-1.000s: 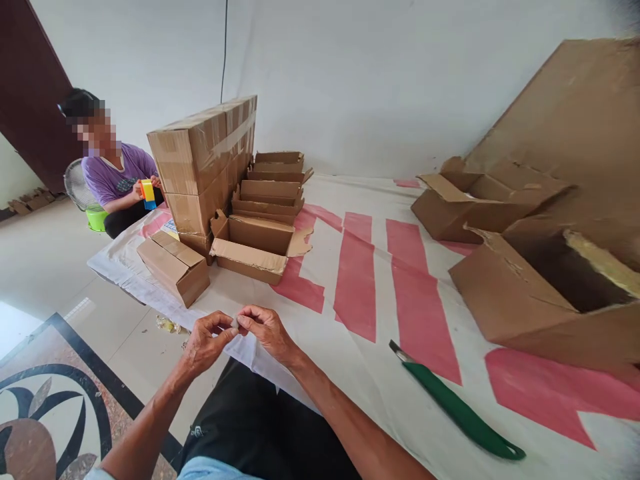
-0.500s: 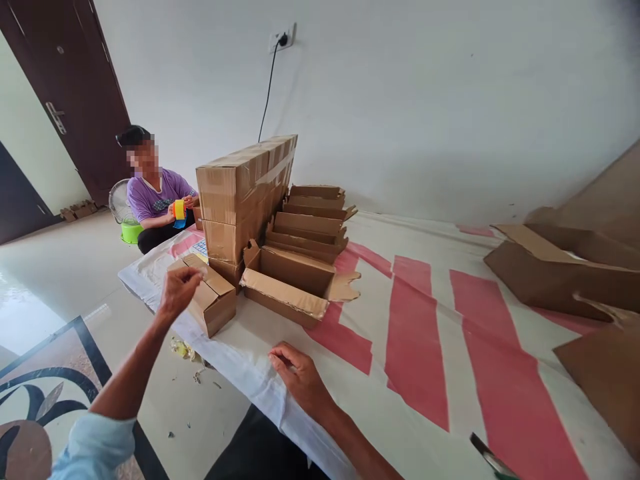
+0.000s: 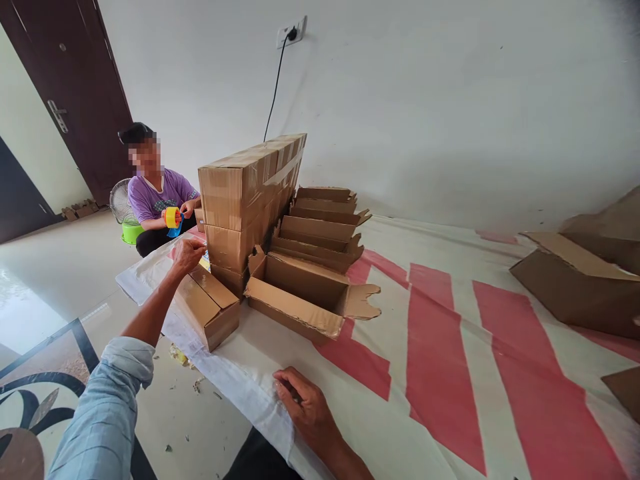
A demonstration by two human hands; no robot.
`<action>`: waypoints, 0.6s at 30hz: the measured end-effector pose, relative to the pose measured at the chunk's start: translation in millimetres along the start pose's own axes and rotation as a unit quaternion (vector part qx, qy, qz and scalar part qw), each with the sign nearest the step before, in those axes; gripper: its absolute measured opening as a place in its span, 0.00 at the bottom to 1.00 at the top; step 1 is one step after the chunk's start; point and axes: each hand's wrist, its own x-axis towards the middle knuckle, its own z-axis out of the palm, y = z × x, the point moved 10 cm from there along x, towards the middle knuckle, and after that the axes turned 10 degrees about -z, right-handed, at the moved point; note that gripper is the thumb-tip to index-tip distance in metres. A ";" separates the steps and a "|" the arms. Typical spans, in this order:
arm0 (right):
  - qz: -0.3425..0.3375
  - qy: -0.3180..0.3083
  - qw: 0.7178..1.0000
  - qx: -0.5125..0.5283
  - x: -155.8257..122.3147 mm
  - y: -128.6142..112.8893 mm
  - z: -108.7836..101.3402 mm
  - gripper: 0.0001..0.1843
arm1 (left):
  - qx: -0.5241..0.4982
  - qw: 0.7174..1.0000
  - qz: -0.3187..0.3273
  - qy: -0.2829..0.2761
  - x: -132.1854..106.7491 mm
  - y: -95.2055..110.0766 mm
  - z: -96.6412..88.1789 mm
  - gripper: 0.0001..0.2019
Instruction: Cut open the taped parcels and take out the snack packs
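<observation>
My left hand (image 3: 190,256) is stretched out over the far end of a closed cardboard box (image 3: 210,300), its fingers pinched together. What they hold, if anything, is too small to make out. The box lies near the edge of a white and red sheet (image 3: 430,360), beside a stack of taped cardboard boxes (image 3: 223,200). Close to that edge, my right hand (image 3: 305,403) rests with fingers loosely curled in, and nothing shows in it. Just beyond it stands an open, empty cardboard box (image 3: 295,313) with its end flap sticking out to the right.
More open boxes (image 3: 320,230) line up along the stack. Another open carton (image 3: 575,280) stands at the right. Behind the stack, a co-worker in a purple shirt (image 3: 165,190) holds a yellow tape roll (image 3: 173,217). A black cord (image 3: 275,93) hangs from the wall socket.
My left arm has reached farther forward, toward the far end of the closed box. My right hand stays by the sheet's edge. The view has shifted slightly; the scissors-like tool has left it.
</observation>
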 end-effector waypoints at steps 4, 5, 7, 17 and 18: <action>0.008 0.000 1.000 0.013 -1.0 -0.2 -0.7 0.16 | -0.018 1.000 0.003 -0.014 -0.9 -4.6 4.7 0.10; 0.008 0.002 1.000 0.013 -1.0 -0.7 -1.3 0.17 | -0.021 1.000 0.005 -0.020 -1.1 -4.4 5.7 0.09; 0.007 0.004 1.000 0.012 -0.7 -1.3 -1.9 0.17 | -0.028 0.999 0.010 -0.033 -1.6 -2.8 7.1 0.09; 0.008 0.015 1.000 0.008 2.0 -2.6 -2.8 0.17 | -0.042 0.996 0.029 -0.070 -5.2 7.7 8.0 0.08; 0.009 0.018 1.000 0.010 2.1 -2.7 -3.1 0.17 | -0.040 0.996 0.031 -0.070 -4.6 8.6 7.7 0.08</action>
